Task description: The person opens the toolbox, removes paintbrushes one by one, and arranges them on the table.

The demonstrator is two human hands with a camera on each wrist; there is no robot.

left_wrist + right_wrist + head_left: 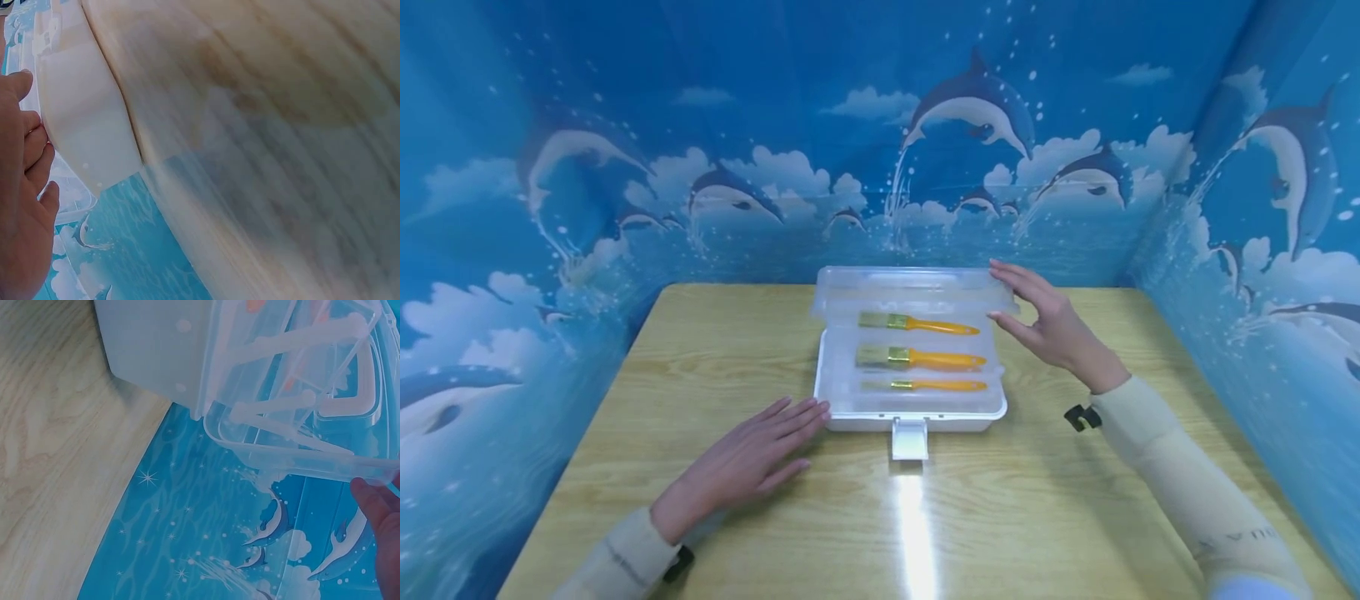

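White rectangular plastic box: sits on the far middle part of the counter, a pale wood-grain surface; its long front side faces the person
Clear plastic lid: raised along the far side of the box; tilted, neither laid flat nor closed
White plastic latch: juts from the middle of the front wall; unfastened
Brushes, yellow-orange handles and gold ferrules: three inside the box outline, roughly parallel, bristles left, handles right; a medium one farthest back, the widest between, the thinnest nearest the front
Left hand: palm down, fingers straight and close together, thumb a little apart; fingertips touch the box at its front left corner
Right hand: thumb and fingers spread apart; fingertips touch the right end of the lid
Cream long sleeves: cover both forearms
Blue backdrop: hangs behind and beside the counter; printed with leaping dolphins, clouds and water
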